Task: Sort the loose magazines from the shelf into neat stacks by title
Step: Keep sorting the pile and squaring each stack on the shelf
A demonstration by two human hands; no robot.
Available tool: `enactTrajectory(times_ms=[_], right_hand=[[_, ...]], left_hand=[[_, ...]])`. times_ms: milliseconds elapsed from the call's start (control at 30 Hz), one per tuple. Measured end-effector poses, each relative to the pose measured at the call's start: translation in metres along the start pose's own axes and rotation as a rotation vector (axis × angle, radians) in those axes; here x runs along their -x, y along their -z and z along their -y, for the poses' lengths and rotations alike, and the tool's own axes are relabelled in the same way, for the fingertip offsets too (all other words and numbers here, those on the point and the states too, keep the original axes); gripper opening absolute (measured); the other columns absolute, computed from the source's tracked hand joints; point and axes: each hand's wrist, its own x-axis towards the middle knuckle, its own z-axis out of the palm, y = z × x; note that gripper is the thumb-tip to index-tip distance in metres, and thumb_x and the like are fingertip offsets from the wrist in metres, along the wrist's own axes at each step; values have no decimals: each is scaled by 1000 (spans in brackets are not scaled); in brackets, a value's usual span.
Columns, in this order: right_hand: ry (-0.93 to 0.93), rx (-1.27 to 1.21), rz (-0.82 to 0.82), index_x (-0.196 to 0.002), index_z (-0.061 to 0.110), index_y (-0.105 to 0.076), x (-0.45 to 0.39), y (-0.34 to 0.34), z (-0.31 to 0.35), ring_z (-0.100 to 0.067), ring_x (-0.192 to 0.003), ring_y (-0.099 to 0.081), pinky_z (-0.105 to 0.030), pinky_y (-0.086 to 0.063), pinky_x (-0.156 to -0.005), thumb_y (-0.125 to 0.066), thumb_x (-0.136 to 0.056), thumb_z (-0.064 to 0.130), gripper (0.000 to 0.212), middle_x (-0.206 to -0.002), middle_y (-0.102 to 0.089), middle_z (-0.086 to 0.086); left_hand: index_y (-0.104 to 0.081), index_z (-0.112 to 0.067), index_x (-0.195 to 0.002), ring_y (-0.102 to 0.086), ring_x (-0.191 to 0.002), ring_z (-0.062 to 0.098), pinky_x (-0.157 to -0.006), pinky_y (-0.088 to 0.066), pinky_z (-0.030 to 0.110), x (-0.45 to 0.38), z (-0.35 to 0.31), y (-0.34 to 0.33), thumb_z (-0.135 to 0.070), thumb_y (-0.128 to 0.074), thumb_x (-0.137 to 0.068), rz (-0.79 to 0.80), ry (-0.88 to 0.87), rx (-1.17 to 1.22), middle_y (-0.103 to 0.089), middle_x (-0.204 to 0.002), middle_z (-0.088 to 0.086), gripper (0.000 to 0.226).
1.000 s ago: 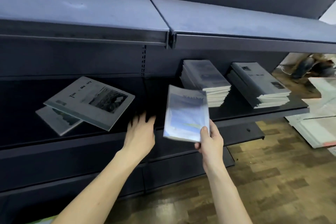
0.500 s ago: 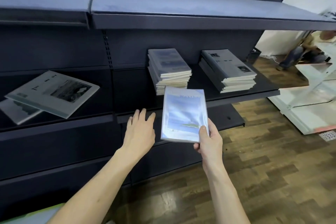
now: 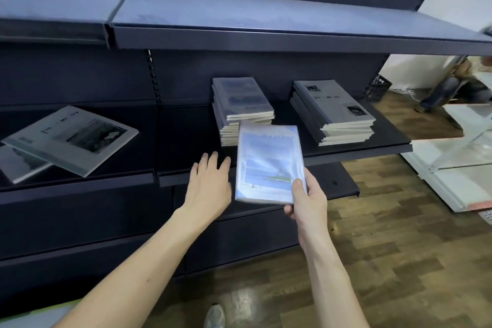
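Note:
My right hand (image 3: 306, 200) grips the lower right corner of a blue sky-cover magazine (image 3: 269, 162), held flat in front of the middle shelf (image 3: 359, 148). Just behind it on that shelf stands a stack of like blue-grey magazines (image 3: 242, 104). To its right lies a second stack of grey magazines (image 3: 332, 112) with dark photos. My left hand (image 3: 210, 184) hovers with straight fingers beside the held magazine, at the shelf's front edge. On the left shelf section two loose grey magazines (image 3: 72, 138) lie askew, one over the other (image 3: 18, 168).
A dark upper shelf (image 3: 266, 18) juts out above the stacks. Lower dark shelves (image 3: 340, 186) stick out below. White panels (image 3: 458, 173) lie on the wooden floor at right, and a person crouches at the far right (image 3: 452, 85). A shoe tip (image 3: 214, 315) shows at the bottom.
The view has swung right, bringing the two stacks nearer the centre. The held magazine has moved up and closer to the blue-grey stack. My left hand stays beside it.

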Motion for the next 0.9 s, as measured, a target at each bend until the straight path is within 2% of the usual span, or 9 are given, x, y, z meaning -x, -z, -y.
enactTrajectory(times_ms=[267,400,533,633,733,800,833,900], right_hand=[[33,50,63,-131,34,-58,-56,-17,18,-10,-59,-48,-21,-46,-51,-44,-103,20,34,-111,-69,4],[29,60,65,-133,31,-57,-84,-27,21,-10,-53,-45,-19,-44,-48,-46,-103,21,34,-112,-69,4],[36,76,69,-138,26,-52,-109,-37,18,-8,-47,-43,-18,-43,-47,-47,-103,23,36,-112,-65,13],[17,83,71,-141,27,-49,-128,-44,19,-7,-45,-44,-19,-43,-48,-49,-103,25,38,-106,-62,21],[44,100,90,-134,21,-54,-149,-50,26,-3,-45,-48,-21,-44,-49,-52,-101,27,34,-100,-64,16],[111,125,140,-134,17,-53,-160,-54,31,-4,-52,-55,-21,-46,-51,-62,-96,33,42,-99,-68,3],[150,150,166,-137,17,-51,-165,-55,33,-6,-65,-61,-22,-49,-59,-71,-88,38,57,-106,-69,-1],[219,268,191,-146,19,-40,-174,-53,35,-11,-108,-61,-27,-50,-89,-86,-69,46,93,-132,-60,-1]], left_hand=[[-32,-16,-149,-28,-140,33,-115,-25,43,-52,7,6,-25,-49,-93,-58,99,27,-31,-153,12,59],[-38,-17,-145,-36,-134,36,-109,-31,44,-77,8,6,-25,-51,-91,-55,134,33,-31,-153,12,55],[-37,-20,-146,-31,-138,38,-109,-32,46,-96,12,4,-25,-51,-92,-44,130,60,-29,-154,12,56],[-32,-21,-148,-22,-143,37,-113,-26,47,-109,17,3,-25,-50,-93,-9,143,61,-23,-156,11,58],[-27,-21,-151,-14,-147,35,-118,-18,46,-121,22,2,-25,-46,-96,16,161,51,-16,-159,10,58],[-23,-21,-153,-10,-148,34,-120,-15,45,-128,24,5,-25,-44,-98,20,185,55,-12,-161,9,59],[-21,-23,-154,-8,-148,33,-120,-15,45,-131,23,8,-25,-43,-99,23,200,65,-11,-161,9,59],[-17,-26,-155,-8,-148,34,-119,-15,45,-136,20,14,-25,-41,-100,25,216,75,-11,-161,8,59]])
